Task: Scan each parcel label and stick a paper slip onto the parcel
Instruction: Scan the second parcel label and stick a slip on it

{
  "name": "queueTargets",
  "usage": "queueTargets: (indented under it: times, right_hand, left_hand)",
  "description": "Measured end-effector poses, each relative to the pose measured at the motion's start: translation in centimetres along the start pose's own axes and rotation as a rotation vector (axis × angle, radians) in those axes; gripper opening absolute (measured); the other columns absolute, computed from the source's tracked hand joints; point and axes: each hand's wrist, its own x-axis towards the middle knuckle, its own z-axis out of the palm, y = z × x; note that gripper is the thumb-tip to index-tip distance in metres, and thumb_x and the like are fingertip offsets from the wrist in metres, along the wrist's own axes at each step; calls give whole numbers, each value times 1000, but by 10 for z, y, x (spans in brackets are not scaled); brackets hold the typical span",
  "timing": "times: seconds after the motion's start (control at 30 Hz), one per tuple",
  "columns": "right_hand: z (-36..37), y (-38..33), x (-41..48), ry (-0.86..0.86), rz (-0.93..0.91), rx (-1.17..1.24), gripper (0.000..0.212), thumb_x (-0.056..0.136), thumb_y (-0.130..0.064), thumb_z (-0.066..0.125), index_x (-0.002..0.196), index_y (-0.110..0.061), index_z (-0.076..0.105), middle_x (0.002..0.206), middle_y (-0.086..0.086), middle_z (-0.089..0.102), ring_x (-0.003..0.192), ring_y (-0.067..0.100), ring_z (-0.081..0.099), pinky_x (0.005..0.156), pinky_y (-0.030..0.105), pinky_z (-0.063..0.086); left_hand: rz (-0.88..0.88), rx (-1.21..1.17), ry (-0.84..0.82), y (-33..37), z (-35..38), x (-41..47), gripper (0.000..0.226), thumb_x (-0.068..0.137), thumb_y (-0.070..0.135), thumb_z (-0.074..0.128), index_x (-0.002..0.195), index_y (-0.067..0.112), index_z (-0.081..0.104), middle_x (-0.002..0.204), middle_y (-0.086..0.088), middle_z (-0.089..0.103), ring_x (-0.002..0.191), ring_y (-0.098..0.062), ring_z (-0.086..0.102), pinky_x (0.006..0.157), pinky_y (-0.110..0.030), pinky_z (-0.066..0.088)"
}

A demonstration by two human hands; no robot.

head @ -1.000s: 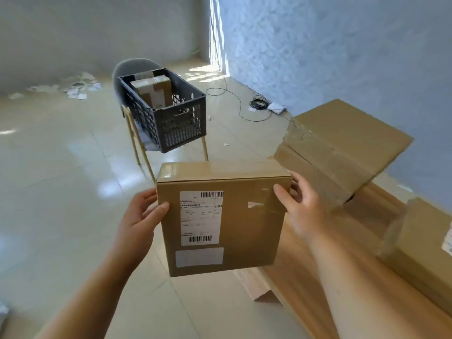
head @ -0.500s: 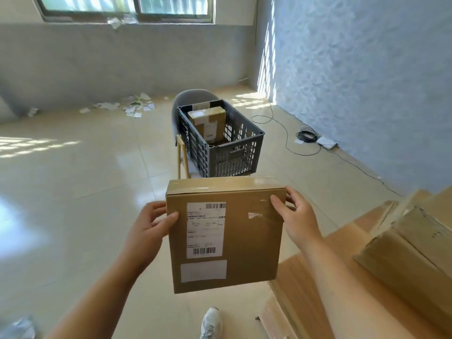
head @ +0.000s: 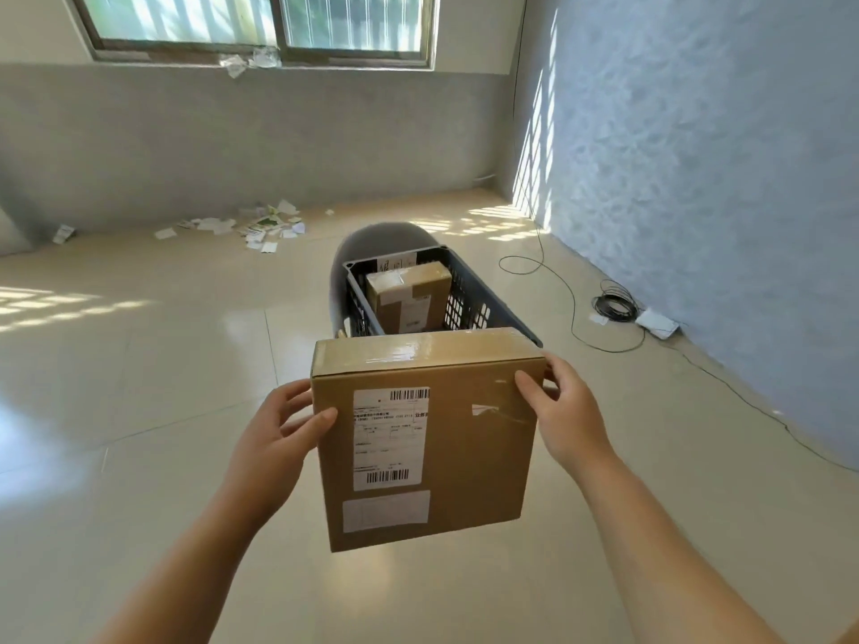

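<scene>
The parcel (head: 465, 434) is hanging in the air between the two grips, upright, its printed face turning towards the person carrying it. The left grip (head: 274, 439) is pinching the left edge, thumb lying across the front and fingers curling round behind; the right grip (head: 567, 411) is doing the same at the upper right corner, thumb on the front, fingers wrapping the side. Clamping it from both sides like that is probably what is keeping a flat, wide box from tipping, and it is leaving the shipping label (head: 389, 439) uncovered, just inside the left thumb. Right below that label a pale blank paper slip (head: 386, 510) is sitting flat on the cardboard, so I am guessing this one is already dealt with and is heading for storage. Just beyond the grips a dark crate (head: 483, 299) is resting on a grey chair (head: 372, 239), raised to an easy height for dropping things in, and another taped box (head: 409, 295) is leaning inside it. Far beyond the left grip, paper scraps (head: 251, 227) are lying on the floor by the wall; out past the right grip a coiled cable (head: 613, 304) is lying near the blue wall.
</scene>
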Motion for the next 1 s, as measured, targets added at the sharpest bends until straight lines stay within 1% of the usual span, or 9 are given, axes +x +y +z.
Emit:
queueTargets:
  times: [0.17,0.23,0.37,0.43,0.57,0.67,0.77,0.9,1.0]
  right_hand:
    - [13,-22,94,16,-72,71,39,95,-35,53,134,-31,48,121,-11,60,112,11,56,91,31,50]
    - [16,-29,132,31,-107,92,38,96,-33,53,133,-33,48,123,-12,60,114,11,56,93,33,51]
    - [20,-37,209,92,-118,58,37,95,-32,55,131,-40,48,132,-6,51,117,7,51,99,33,45]
    - [22,-35,243,112,-104,6,36,94,-33,55,128,-45,47,131,-4,47,111,2,49,101,36,44]
    - [27,-18,301,61,-37,-2,41,93,-26,59,132,-39,51,126,-4,54,112,8,53,98,44,48]
    - [34,5,335,3,43,24,44,91,-22,63,128,-42,52,119,-14,60,111,10,56,94,42,51]
    - [45,33,369,-92,120,45,41,89,-25,63,123,-45,55,113,-20,63,110,10,57,90,35,52]
    - [73,78,407,-264,227,1,38,92,-37,57,129,-38,50,117,-14,61,113,12,56,95,36,49]
    - [96,108,436,-350,306,-129,40,95,-32,54,134,-32,43,113,-15,54,107,8,53,83,22,43]
  left_hand:
    - [91,-20,-11,20,10,95,30,83,28,65,104,46,52,111,21,62,102,-5,61,76,-26,51]
    - [120,-36,-22,29,17,136,32,82,29,66,105,45,51,114,19,61,108,-10,59,79,-28,50]
    - [140,-2,-56,43,33,217,46,70,50,64,112,42,47,120,15,57,114,-12,55,89,-39,50]
    - [138,19,-75,44,43,254,51,69,52,62,115,37,46,120,14,57,113,-11,55,87,-33,49]
    - [67,75,-127,32,67,316,44,77,49,60,115,34,44,120,8,57,108,-11,56,77,-21,45]
    - [-9,132,-149,15,86,348,50,74,58,55,115,33,42,116,10,56,98,-6,57,71,-18,46]
    - [-100,222,-130,-13,105,373,56,75,61,51,121,29,44,112,11,56,96,-9,57,69,-18,45]
    - [-253,377,-65,-61,128,398,42,88,44,54,123,21,49,106,7,58,91,-9,55,70,-20,44]
    - [-366,479,-32,-93,143,413,37,90,37,55,121,16,54,107,4,61,91,-10,54,75,-24,44]
